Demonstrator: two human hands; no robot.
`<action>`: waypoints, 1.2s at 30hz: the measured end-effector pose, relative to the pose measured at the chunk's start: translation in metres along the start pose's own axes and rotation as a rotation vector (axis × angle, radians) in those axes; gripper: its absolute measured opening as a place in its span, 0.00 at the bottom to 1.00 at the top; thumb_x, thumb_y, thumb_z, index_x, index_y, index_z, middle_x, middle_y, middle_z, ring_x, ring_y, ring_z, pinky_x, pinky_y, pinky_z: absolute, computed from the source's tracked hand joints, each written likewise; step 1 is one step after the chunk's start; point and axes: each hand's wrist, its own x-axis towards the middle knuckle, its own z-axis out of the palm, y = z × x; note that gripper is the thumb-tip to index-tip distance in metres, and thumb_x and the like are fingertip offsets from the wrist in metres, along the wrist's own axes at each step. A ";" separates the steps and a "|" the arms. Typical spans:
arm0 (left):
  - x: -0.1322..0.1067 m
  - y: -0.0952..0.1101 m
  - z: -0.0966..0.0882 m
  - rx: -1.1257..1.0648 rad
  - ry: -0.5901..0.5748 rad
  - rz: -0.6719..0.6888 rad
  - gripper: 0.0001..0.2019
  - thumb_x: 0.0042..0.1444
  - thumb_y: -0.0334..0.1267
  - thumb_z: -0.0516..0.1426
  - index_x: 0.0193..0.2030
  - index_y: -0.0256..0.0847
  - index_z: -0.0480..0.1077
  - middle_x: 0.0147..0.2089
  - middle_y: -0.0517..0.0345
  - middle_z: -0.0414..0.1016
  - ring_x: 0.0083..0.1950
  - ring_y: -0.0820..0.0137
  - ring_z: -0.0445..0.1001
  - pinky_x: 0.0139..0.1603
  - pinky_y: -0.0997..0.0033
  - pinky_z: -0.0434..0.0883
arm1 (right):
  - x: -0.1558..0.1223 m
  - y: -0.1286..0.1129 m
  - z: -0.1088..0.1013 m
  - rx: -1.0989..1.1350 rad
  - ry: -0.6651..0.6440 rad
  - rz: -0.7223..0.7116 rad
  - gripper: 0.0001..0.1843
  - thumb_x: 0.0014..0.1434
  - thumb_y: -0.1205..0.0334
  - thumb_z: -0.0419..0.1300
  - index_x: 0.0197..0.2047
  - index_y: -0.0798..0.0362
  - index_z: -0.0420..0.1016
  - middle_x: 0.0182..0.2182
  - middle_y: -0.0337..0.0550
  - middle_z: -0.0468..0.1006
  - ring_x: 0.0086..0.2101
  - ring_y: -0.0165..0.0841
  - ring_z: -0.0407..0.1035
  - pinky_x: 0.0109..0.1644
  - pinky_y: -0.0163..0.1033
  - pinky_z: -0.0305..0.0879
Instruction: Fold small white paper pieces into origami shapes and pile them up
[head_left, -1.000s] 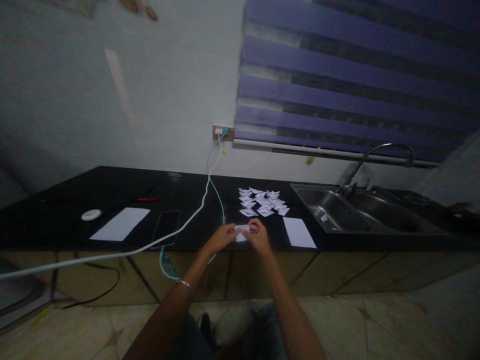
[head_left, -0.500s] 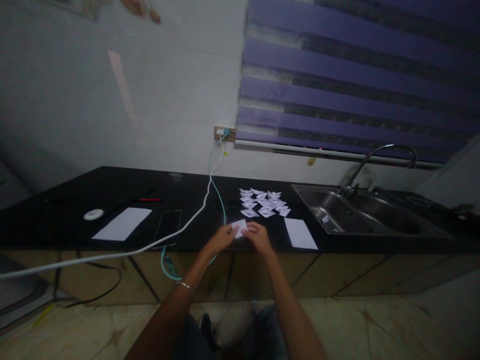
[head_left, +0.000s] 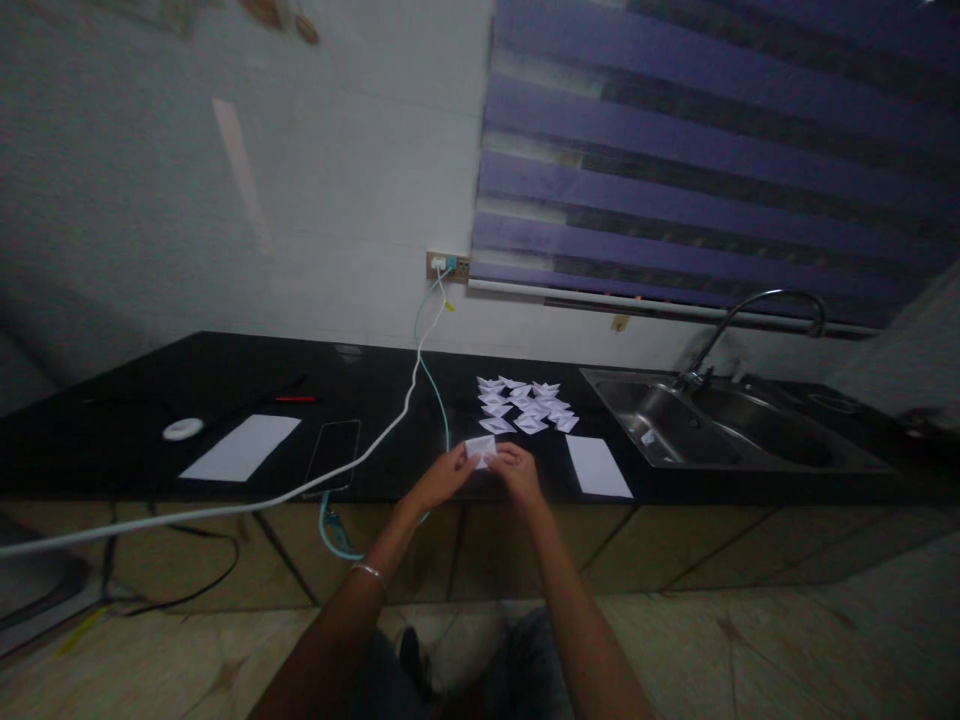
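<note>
Blind: a purple striped window blind (head_left: 712,180) is hung above the right part of the scene.
Surface: a glossy black surface (head_left: 225,380) is set along the white wall.
Sink: a stainless steel sink (head_left: 750,445) is sunk into the surface at the right.
Cable: a white cable (head_left: 375,450) is draped from the wall socket across the surface.
Sheet: a flat white paper sheet (head_left: 598,466) is laid just right of the hands.
Cluster: small white folded paper shapes (head_left: 525,405) are grouped behind the hands.
Left hand (head_left: 442,478): its grip is pinched on a small white folded paper piece (head_left: 480,447).
Right hand (head_left: 516,470): its grip is closed on the same piece.
Piece: it is held between both hands over the surface's near edge.
</note>
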 end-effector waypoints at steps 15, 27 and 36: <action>-0.001 0.003 -0.002 0.028 0.055 -0.011 0.22 0.57 0.50 0.50 0.42 0.32 0.73 0.19 0.64 0.64 0.20 0.78 0.60 0.21 0.80 0.56 | -0.001 -0.001 0.006 0.034 0.049 -0.103 0.20 0.51 0.52 0.62 0.45 0.53 0.68 0.16 0.30 0.67 0.14 0.24 0.58 0.16 0.28 0.56; 0.000 -0.012 0.000 0.242 0.130 0.205 0.19 0.55 0.30 0.49 0.52 0.38 0.71 0.49 0.50 0.75 0.47 0.65 0.73 0.50 0.65 0.67 | 0.000 0.001 0.018 -0.017 0.091 -0.033 0.27 0.46 0.51 0.65 0.47 0.52 0.64 0.25 0.36 0.75 0.23 0.30 0.70 0.19 0.29 0.64; 0.002 -0.016 0.005 0.168 0.187 0.113 0.20 0.55 0.34 0.51 0.55 0.38 0.69 0.43 0.50 0.76 0.39 0.67 0.74 0.42 0.68 0.69 | 0.007 0.009 0.012 -0.049 0.077 -0.053 0.22 0.49 0.52 0.62 0.45 0.52 0.65 0.27 0.40 0.77 0.24 0.31 0.72 0.24 0.33 0.68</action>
